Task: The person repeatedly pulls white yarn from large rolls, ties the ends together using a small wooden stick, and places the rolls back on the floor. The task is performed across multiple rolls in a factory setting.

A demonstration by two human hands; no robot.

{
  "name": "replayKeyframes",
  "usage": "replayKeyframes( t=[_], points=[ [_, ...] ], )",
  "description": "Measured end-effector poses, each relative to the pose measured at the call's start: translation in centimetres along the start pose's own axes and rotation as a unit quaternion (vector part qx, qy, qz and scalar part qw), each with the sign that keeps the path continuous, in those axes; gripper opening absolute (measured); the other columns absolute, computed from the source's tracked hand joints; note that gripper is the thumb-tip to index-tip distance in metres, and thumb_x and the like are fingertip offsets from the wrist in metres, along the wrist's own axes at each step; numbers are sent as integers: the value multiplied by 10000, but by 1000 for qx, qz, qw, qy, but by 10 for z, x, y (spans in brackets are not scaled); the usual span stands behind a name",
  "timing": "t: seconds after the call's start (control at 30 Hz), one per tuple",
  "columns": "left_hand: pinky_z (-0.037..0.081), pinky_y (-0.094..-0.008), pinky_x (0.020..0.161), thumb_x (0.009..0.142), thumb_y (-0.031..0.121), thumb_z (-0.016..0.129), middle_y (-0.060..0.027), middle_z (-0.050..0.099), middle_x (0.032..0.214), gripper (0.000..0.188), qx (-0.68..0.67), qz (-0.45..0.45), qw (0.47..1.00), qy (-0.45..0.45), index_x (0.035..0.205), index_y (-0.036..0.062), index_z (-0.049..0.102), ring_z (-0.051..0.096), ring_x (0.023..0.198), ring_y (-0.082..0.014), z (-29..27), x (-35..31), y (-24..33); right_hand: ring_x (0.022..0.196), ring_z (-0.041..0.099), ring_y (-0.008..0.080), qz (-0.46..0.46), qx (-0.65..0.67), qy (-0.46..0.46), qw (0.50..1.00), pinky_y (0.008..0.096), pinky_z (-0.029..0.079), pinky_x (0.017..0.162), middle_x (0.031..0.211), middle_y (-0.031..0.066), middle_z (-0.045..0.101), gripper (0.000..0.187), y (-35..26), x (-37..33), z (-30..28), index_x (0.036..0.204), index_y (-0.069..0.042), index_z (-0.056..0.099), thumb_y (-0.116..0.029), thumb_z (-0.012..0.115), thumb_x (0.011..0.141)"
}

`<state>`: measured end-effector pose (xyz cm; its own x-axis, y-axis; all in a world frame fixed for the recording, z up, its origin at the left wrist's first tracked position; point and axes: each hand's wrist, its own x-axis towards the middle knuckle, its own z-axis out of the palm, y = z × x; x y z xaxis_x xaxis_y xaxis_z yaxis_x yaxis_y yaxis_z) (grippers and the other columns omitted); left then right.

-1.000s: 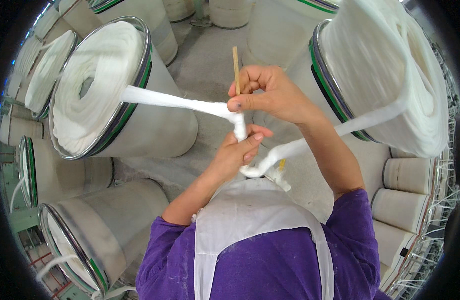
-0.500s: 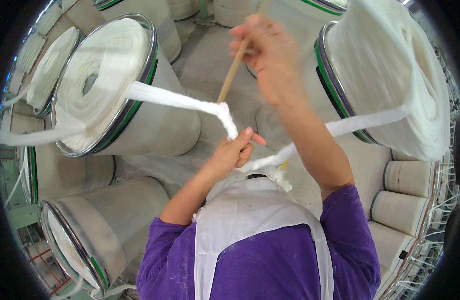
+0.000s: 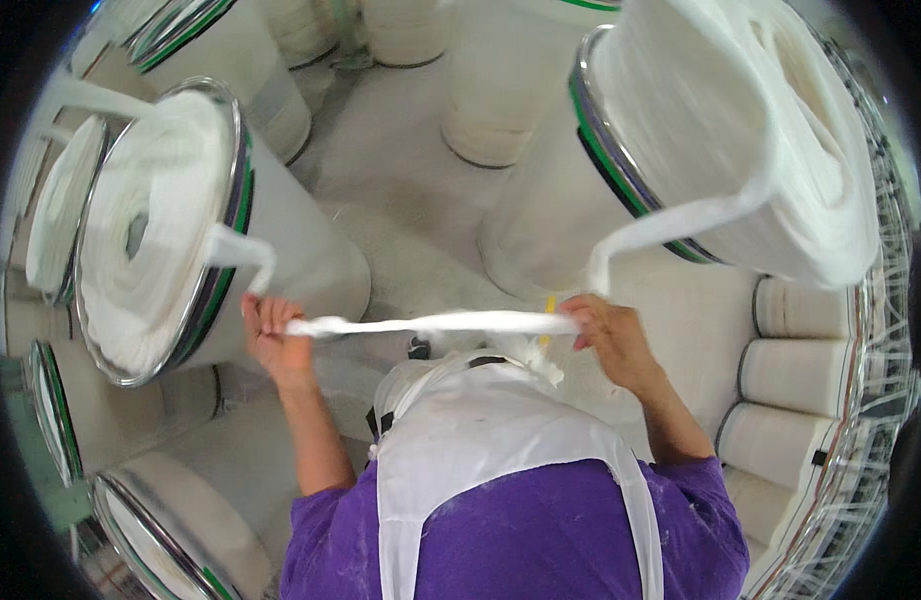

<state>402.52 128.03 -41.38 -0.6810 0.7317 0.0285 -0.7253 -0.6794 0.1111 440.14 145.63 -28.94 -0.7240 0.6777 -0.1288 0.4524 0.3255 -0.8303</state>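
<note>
From the left of two fisheye cameras worn side by side on the head, the view looks steeply down and slightly forward. The fingers (image 3: pixel 278 314) of the left hand (image 3: pixel 281 347) and right hand (image 3: pixel 617 338) sit close, spread to either side of the middle. Nearer still, on the body side of the fingers, come the white bib apron (image 3: pixel 501 410) and purple shirt (image 3: pixel 541 540). Beyond the fingers the grey floor (image 3: pixel 381 150) lies deeper, while sliver cans (image 3: pixel 316 255) outside and past them lean outward, bent toward the dark circular rim.
</note>
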Motion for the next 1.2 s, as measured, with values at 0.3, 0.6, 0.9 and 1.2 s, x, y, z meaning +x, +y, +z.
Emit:
replayKeyframes(
  t=[0.3,0.6,0.9,1.2],
  points=[
    [463,-335,657,913,236,546,-97,592,941,257,206,-106,862,450,1071,35,514,574,787,-227,-132,-57,2,896,595,341,-27,-367,317,874,404,451,821,993,166,647,303,91,-37,-144,1059,3,612,-235,440,983],
    [484,-312,632,866,208,638,-34,649,864,145,295,-315,836,338,942,84,636,601,711,-170,-118,-69,-57,883,588,387,49,-538,157,827,464,456,780,951,190,647,371,106,-15,-190,1066,-29,614,-339,443,955],
    [482,-311,683,888,219,602,-24,656,925,182,295,-324,823,361,1049,136,610,590,727,-160,-141,-74,-9,798,608,360,54,-563,238,790,472,455,735,846,159,654,309,93,7,-126,916,-51,649,-351,589,870],
    [489,-287,687,888,160,573,-28,652,933,223,334,-319,838,292,1107,123,591,589,736,-150,-141,-52,0,826,614,321,-164,-590,363,703,436,467,717,901,127,656,339,43,60,-28,993,-76,659,-388,595,877]
  ],
)
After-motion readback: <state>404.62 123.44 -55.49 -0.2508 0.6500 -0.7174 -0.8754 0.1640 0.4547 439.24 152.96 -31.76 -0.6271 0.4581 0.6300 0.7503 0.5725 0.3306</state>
